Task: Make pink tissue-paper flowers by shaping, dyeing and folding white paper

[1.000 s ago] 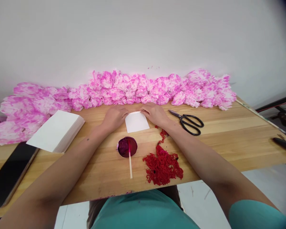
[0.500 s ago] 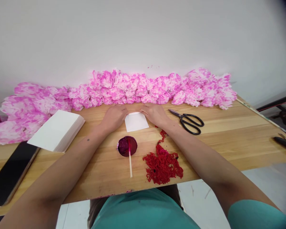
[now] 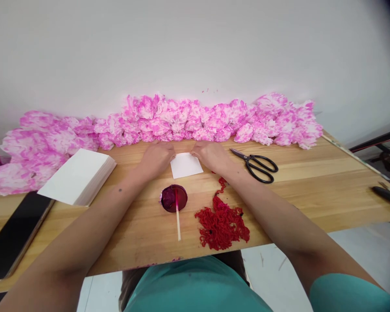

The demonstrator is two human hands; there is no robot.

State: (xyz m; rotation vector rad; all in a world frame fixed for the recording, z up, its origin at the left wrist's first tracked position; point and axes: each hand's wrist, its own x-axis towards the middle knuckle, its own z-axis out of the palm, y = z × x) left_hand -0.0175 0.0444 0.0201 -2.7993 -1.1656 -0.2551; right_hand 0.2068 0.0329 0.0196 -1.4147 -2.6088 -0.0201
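Note:
A small white sheet of paper (image 3: 186, 166) lies on the wooden table between my two hands. My left hand (image 3: 158, 157) has its fingers closed at the paper's far left corner. At the far right corner, my right hand (image 3: 210, 154) pinches the edge in the same way. The far edge of the paper lies between the fingertips, which are partly hidden by the backs of the hands. Nearer to me sits a round dish (image 3: 174, 198) of dark red dye, with a thin stick (image 3: 178, 223) resting in it.
Pink-and-white paper flowers (image 3: 182, 119) line the wall side of the table (image 3: 143, 242). A thick stack of white paper (image 3: 78, 175) and a black phone (image 3: 17, 234) lie left. Black-handled scissors (image 3: 256, 165) and tangled red yarn (image 3: 222, 225) lie right; a black-handled tool (image 3: 388, 195) is at the far right.
The far edge of the paper, which showed a narrow folded strip, now looks flatter. Both hands stay at its far corners with barely any movement.

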